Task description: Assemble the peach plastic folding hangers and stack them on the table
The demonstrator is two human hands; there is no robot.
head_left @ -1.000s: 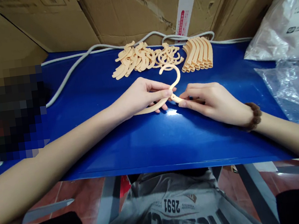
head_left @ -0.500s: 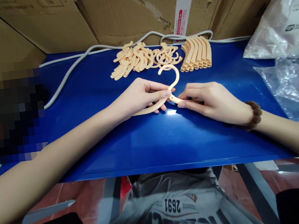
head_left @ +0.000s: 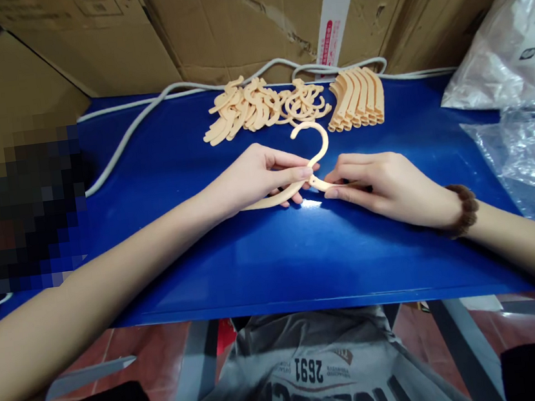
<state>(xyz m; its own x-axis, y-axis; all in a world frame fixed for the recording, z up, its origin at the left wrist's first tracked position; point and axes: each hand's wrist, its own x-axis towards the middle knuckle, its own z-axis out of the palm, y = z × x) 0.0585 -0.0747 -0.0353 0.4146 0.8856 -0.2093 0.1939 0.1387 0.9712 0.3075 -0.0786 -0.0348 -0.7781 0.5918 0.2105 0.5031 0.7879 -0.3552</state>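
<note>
A peach plastic hanger (head_left: 315, 144) lies at the middle of the blue table (head_left: 274, 258), its hook pointing away from me. My left hand (head_left: 257, 177) is closed around the hanger's left arm, thumb and fingers pinching near the hook's base. My right hand (head_left: 382, 181) pinches the hanger's right arm piece where it meets the centre; most of that piece is hidden under the fingers. Both hands rest on the table, fingertips almost touching.
Behind the hands lie a loose heap of peach arm pieces (head_left: 237, 110), a tangle of hooks (head_left: 303, 102) and a neat stack of curved pieces (head_left: 358, 106). A grey cable (head_left: 140, 118) runs along the back. Cardboard boxes (head_left: 235, 16) form the rear wall; plastic bags (head_left: 522, 130) sit right.
Both hands keep the same grip on the hanger. Only the camera view has shifted slightly; the hanger has barely moved.
</note>
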